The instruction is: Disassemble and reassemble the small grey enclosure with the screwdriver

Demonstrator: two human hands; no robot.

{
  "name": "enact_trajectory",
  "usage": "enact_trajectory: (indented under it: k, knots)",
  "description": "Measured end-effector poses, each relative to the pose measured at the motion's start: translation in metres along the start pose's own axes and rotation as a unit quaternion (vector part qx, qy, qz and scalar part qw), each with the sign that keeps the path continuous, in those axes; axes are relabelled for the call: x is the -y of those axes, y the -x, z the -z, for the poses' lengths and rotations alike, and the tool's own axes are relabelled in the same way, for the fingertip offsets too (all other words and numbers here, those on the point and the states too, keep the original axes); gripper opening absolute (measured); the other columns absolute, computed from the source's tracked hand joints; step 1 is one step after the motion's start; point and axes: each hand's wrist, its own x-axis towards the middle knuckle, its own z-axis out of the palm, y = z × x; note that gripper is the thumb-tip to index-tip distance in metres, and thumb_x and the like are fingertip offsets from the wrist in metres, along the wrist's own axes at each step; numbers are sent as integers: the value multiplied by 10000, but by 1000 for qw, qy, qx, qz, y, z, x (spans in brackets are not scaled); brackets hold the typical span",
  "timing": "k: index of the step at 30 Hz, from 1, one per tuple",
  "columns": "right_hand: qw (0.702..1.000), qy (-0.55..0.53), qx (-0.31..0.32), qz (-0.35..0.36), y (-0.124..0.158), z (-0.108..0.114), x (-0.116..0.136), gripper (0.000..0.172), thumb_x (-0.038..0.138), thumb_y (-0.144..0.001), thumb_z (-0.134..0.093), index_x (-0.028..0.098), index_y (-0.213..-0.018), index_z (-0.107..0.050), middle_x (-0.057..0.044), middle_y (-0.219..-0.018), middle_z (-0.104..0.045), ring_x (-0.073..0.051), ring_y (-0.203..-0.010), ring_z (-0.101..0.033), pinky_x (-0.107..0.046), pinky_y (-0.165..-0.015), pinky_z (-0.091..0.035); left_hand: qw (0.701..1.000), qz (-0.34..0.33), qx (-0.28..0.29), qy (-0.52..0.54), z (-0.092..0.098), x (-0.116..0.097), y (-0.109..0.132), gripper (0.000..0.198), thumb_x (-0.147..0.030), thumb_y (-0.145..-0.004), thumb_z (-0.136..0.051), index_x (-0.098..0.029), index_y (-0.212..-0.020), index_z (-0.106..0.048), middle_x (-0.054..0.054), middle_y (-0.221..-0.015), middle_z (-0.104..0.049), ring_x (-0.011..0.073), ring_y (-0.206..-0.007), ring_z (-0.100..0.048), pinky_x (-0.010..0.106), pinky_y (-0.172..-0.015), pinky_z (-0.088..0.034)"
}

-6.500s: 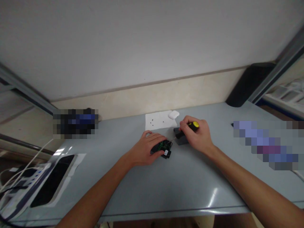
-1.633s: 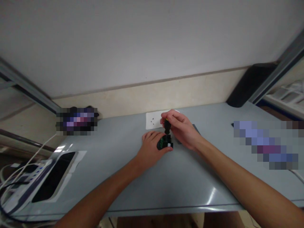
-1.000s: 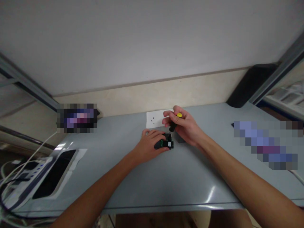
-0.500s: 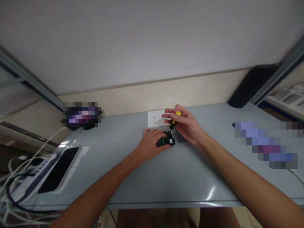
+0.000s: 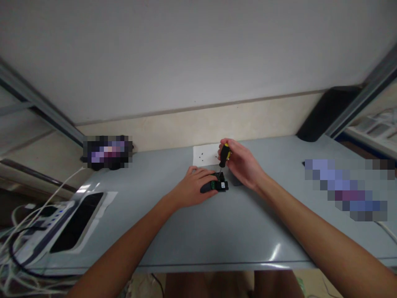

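An opened black computer mouse (image 5: 223, 186) lies on the grey table, its green circuit board partly showing. Across its left side, my left hand (image 5: 196, 187) is closed, thumb in front and fingers behind. My right hand (image 5: 243, 159) grips a black and yellow screwdriver (image 5: 223, 156), held almost upright. The metal shaft points down into the mouse; whether the tip touches a screw is too small to tell. Beneath my right hand, a dark grey flat piece (image 5: 237, 181) shows in part. Behind the mouse is a white paper (image 5: 206, 150) with several small dark bits on it.
A phone (image 5: 77, 223) lies at the left on white paper, beside a power strip (image 5: 51, 231) with tangled cables. A blurred-out object (image 5: 107, 152) stands at the back left, another (image 5: 347, 190) lies at the right. A black cylinder-like object (image 5: 325, 114) leans in the back right corner.
The screwdriver has swung more upright and shifted slightly left. My right fingers, spread before, have curled in around its handle. My left hand and the mouse have moved very little.
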Motion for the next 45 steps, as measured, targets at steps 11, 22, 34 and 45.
enact_trajectory:
  k: [11, 22, 34, 45]
  knots:
    - [1000, -24, 7, -5, -3, 6, 8, 477, 612, -771, -932, 267, -995, -690, 84, -635, -458, -127, -570, -458, -277, -577, -424, 1000, 2, -21, 1, -5, -1, 1, 309, -461, -1064, -704, -258, -1297, -720, 105, -1466, -724, 283, -1342, -678, 497, -1184, -372]
    - [999, -32, -7, -10, -2, 8, 4, 549, 470, -647, -1032, 240, -798, -557, 20, -903, -659, -152, -819, -644, -278, -727, -513, 999, -3, -34, 7, -8, 1, 1, 321, -475, -1071, -693, -253, -1302, -715, 110, -1470, -726, 286, -1337, -686, 511, -1181, -379]
    - [971, 212, 9, 109, -8, 16, 1, 454, 689, -943, -731, 248, -871, -654, 7, -822, -618, -175, -795, -579, -319, -770, -471, 1000, 12, -22, 2, -9, 2, 1, 329, -488, -1066, -695, -273, -1316, -704, 109, -1496, -710, 291, -1363, -671, 542, -1195, -369]
    - [884, 431, -7, 180, -7, 24, 6, 529, 760, -1010, -595, 253, -867, -651, -13, -802, -629, -195, -769, -551, -331, -726, -426, 1000, 10, -19, -3, -5, -1, 1, 338, -490, -1071, -688, -289, -1339, -730, 95, -1504, -713, 276, -1361, -675, 512, -1201, -388]
